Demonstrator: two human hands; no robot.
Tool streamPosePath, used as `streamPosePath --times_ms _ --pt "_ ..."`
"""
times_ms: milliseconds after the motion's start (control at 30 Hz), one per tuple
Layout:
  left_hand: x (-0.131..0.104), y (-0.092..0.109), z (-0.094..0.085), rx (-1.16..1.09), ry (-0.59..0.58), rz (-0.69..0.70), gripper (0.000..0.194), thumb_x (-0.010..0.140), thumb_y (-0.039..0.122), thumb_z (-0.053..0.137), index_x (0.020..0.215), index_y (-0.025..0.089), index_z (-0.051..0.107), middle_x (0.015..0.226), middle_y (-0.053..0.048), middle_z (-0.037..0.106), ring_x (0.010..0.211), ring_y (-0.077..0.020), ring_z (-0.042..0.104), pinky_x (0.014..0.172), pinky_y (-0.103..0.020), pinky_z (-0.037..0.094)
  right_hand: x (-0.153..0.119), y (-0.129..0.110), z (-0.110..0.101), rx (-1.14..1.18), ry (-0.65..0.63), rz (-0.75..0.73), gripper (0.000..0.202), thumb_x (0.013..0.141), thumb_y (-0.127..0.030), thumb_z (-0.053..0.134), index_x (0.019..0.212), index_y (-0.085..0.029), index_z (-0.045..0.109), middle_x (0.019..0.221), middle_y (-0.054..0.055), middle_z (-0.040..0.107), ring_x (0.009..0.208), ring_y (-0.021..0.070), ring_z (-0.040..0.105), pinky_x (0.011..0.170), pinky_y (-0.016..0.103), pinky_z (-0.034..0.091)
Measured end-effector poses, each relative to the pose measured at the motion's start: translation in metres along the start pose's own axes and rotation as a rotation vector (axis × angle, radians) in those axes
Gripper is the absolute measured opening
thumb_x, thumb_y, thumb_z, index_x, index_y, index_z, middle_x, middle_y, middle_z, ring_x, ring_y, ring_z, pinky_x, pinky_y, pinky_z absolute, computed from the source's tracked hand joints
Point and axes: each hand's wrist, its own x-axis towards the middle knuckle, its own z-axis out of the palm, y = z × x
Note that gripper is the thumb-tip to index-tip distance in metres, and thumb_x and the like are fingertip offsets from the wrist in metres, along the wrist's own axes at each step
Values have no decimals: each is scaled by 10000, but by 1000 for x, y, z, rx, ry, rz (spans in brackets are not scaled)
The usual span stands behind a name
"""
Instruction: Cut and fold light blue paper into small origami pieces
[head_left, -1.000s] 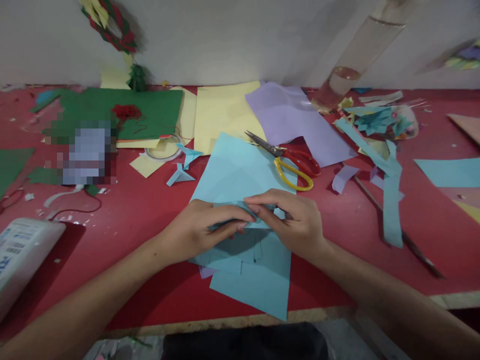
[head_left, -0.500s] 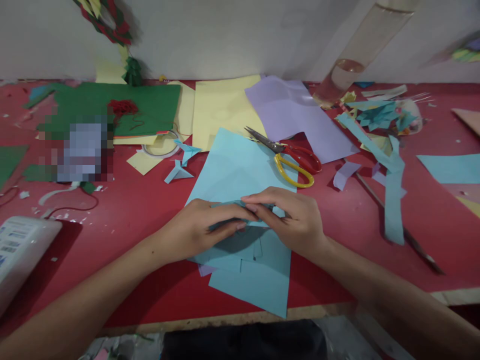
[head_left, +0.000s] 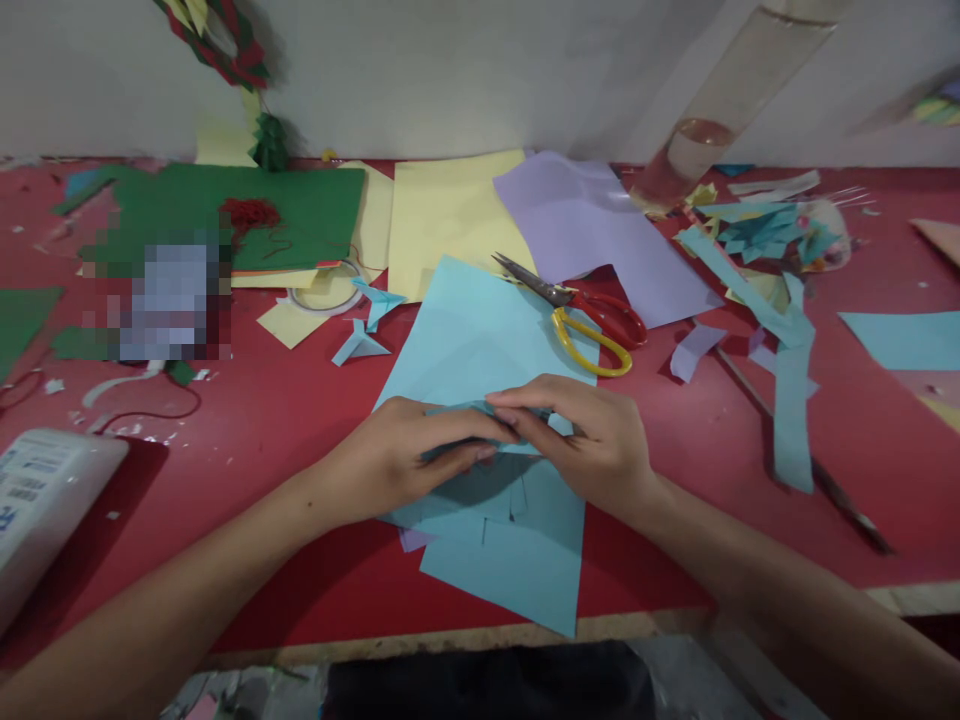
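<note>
My left hand (head_left: 420, 445) and my right hand (head_left: 589, 440) meet over the light blue paper sheets (head_left: 517, 575) near the table's front. Both are closed, fingertips touching, around a small piece of blue paper that my fingers mostly hide; its folded shape cannot be made out. Just beyond my right hand, scissors (head_left: 571, 305) with one red and one yellow handle lie partly on the large blue sheet (head_left: 450, 335). Two small folded blue paper pieces (head_left: 361, 344) rest on the red table (head_left: 300, 560) to the left of that sheet.
Green sheets (head_left: 300, 205), a yellow sheet (head_left: 450, 215) and a purple sheet (head_left: 592, 230) lie along the back. A tape roll (head_left: 352, 300) is at centre left, a white device (head_left: 52, 500) at far left. Blue strips (head_left: 793, 410), a thin stick (head_left: 840, 505) and a clear bottle (head_left: 697, 140) are right.
The whole view has shifted slightly to the right. My hands keep nearly the same hold on the small blue paper.
</note>
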Motion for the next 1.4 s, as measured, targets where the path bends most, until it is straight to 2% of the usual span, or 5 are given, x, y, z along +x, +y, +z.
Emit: streamPosePath --times_ms 433,767,1167,1400 --pt "0 2 0 -4 12 -2 192 954 172 575 1120 213 662 869 27 766 751 -85 705 668 -148 491 1 0 1 -10 4 -7 164 920 -125 594 1005 -210 706 880 -4 764 749 100 704 658 195 548" --pt "1 2 1 -14 20 8 190 957 178 561 1111 218 665 863 4 769 744 -108 713 659 -174 504 0 -1 0 -24 6 11 180 929 -153 585 1006 -264 705 910 -15 775 750 121 718 640 228 572" --pt "1 1 2 4 61 32 197 946 140 558 1099 202 665 855 7 764 745 -96 709 665 -159 497 0 -2 1 -27 34 8 176 930 -139 577 999 -233 709 875 -5 775 755 120 721 637 215 566" --pt "3 4 3 -7 70 32 174 948 182 578 1095 203 669 826 7 768 685 -92 703 635 -161 496 -1 0 2 8 30 3 203 931 -128 576 1022 -259 703 894 -14 769 750 113 708 637 217 564"
